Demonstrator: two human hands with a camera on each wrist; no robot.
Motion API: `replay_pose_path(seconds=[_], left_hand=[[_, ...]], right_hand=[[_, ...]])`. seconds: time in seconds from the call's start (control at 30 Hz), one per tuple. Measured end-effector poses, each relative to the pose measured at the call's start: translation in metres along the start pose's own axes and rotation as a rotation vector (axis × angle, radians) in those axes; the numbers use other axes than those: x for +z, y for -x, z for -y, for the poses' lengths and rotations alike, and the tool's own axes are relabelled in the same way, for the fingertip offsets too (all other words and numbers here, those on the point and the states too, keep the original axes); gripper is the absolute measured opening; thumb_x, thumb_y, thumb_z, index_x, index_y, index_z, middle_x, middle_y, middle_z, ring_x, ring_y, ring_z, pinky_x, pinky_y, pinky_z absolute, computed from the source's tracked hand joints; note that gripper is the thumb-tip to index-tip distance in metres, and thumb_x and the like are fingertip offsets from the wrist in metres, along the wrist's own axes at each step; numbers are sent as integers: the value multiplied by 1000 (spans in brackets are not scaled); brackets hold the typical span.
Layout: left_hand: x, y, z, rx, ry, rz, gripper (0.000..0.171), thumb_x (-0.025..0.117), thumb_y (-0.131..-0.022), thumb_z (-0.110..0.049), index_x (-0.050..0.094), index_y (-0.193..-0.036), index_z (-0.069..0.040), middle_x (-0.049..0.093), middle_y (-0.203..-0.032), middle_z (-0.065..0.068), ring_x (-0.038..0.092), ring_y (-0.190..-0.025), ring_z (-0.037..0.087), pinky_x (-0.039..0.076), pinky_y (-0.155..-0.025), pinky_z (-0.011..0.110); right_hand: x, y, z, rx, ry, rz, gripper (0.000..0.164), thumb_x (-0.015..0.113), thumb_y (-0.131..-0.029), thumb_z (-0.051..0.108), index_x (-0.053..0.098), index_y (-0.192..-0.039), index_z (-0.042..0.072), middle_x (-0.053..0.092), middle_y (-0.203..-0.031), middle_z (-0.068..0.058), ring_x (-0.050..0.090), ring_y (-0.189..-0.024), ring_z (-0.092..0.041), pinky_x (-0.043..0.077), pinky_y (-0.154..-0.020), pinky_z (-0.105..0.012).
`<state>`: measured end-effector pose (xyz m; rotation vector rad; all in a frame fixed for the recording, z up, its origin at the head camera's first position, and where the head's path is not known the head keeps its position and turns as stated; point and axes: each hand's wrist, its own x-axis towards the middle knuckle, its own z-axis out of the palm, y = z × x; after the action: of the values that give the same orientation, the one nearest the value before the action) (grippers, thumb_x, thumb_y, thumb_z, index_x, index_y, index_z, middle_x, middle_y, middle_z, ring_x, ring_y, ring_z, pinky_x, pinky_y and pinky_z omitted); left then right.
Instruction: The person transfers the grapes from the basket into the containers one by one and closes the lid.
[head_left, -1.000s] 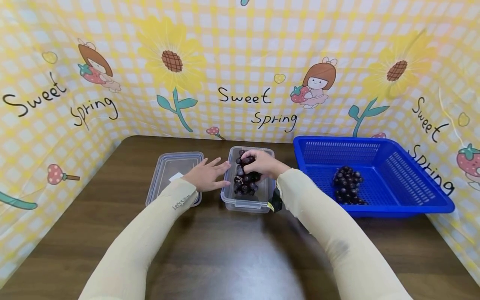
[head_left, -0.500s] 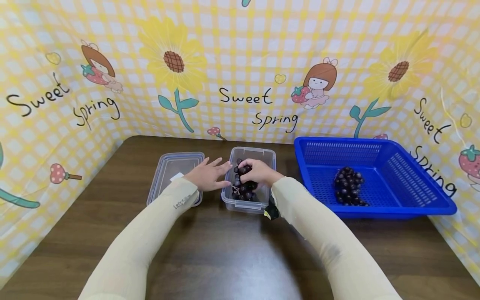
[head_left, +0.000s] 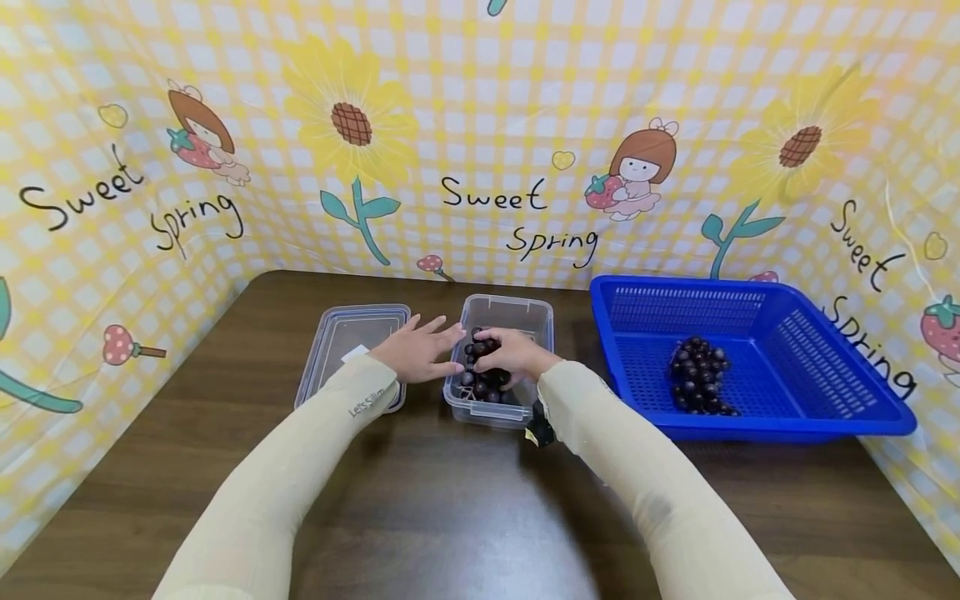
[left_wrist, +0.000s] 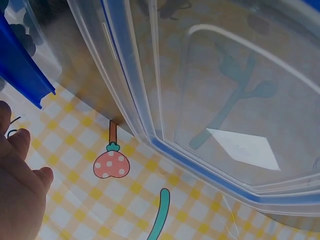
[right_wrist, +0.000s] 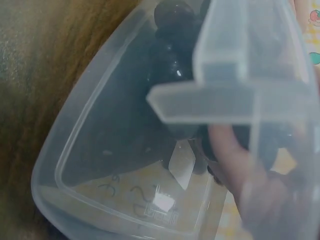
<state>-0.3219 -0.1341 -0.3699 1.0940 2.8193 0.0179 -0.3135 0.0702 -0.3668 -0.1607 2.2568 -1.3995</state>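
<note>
A bunch of dark grapes (head_left: 489, 392) lies in the clear plastic box (head_left: 512, 303), toward its near left side. My right hand (head_left: 523, 353) reaches into the box and holds the bunch from above with curled fingers. Through the clear wall in the right wrist view, one finger (right_wrist: 227, 150) shows against the dark grapes (right_wrist: 173, 15). My left hand (head_left: 417, 353) is spread with straight fingers, their tips at the left rim of the box. Under that hand lies the clear lid (head_left: 337, 333) with its blue seal, also seen in the left wrist view.
At the right stands a blue plastic basket (head_left: 813, 333) with another bunch of dark grapes (head_left: 700, 375) inside. A patterned cloth (head_left: 495, 125) hangs behind the brown table (head_left: 420, 508). A small dark object (head_left: 540, 427) sits by my right wrist.
My right hand has moved nearer and slightly left inside the box, and the bunch has shifted with it toward the near end. The left hand has stayed in place.
</note>
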Motion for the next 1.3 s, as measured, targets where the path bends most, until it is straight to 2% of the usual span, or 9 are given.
replay_pose_path(seconds=[0.1, 0.23, 0.47, 0.57, 0.73, 0.87, 1.1, 1.3], left_hand=[[1, -1, -1, 7, 6, 3, 66, 41, -100, -47, 30, -150, -5, 27, -155, 10, 18, -143, 36, 10, -111, 62], [1, -2, -1, -2, 5, 13, 67, 40, -100, -48, 28, -150, -5, 26, -155, 10, 17, -143, 36, 9, -111, 62], [1, -2, -3, -8, 16, 28, 66, 40, -101, -47, 27, -151, -5, 24, -156, 10, 15, -144, 35, 7, -111, 61], [1, -1, -3, -11, 12, 32, 67, 40, -101, -47, 27, -151, -5, 24, -156, 10, 16, -143, 36, 7, -111, 61], [1, -2, -4, -7, 15, 35, 67, 40, -100, -47, 26, -151, -5, 23, -156, 11, 17, -143, 36, 6, -111, 61], [1, -3, -3, -17, 22, 42, 68, 39, -100, -48, 24, -151, -6, 21, -156, 10, 15, -144, 34, 4, -112, 60], [2, -4, -1, -11, 24, 35, 68, 39, -100, -49, 25, -151, -6, 22, -156, 10, 16, -143, 36, 4, -111, 61], [3, -3, 2, 1, 30, 17, 68, 40, -100, -48, 26, -151, -5, 23, -156, 11, 18, -142, 37, 5, -111, 62]], right_hand=[[-1, 0, -1, 11, -12, 6, 68, 67, -85, 6, 40, -147, 12, 32, -148, -20, 45, -123, -43, 52, -80, -56], [0, 1, -1, 16, 0, -2, 69, 68, -85, 8, 38, -148, 12, 35, -148, -20, 45, -123, -43, 51, -83, -57], [-4, 2, 2, 52, 114, -22, 69, 70, -86, 17, 40, -148, 14, 37, -147, -18, 45, -125, -42, 48, -85, -61], [-9, 4, 3, 53, 177, -26, 69, 71, -86, 21, 41, -147, 13, 38, -148, -17, 45, -125, -40, 51, -82, -57], [-19, 10, 7, 40, 251, -34, 68, 71, -87, 22, 41, -145, 7, 37, -148, -17, 46, -125, -35, 52, -84, -51], [-30, 17, 13, 44, 297, -22, 66, 70, -87, 25, 41, -145, 9, 38, -147, -17, 49, -123, -34, 53, -83, -49], [-56, 31, 19, -3, 225, 125, 67, 66, -91, 19, 34, -149, 9, 44, -141, -23, 53, -119, -40, 55, -78, -48], [-80, 44, 24, -36, 119, 212, 63, 63, -92, 14, 34, -148, 9, 41, -142, -24, 51, -119, -39, 54, -82, -48]])
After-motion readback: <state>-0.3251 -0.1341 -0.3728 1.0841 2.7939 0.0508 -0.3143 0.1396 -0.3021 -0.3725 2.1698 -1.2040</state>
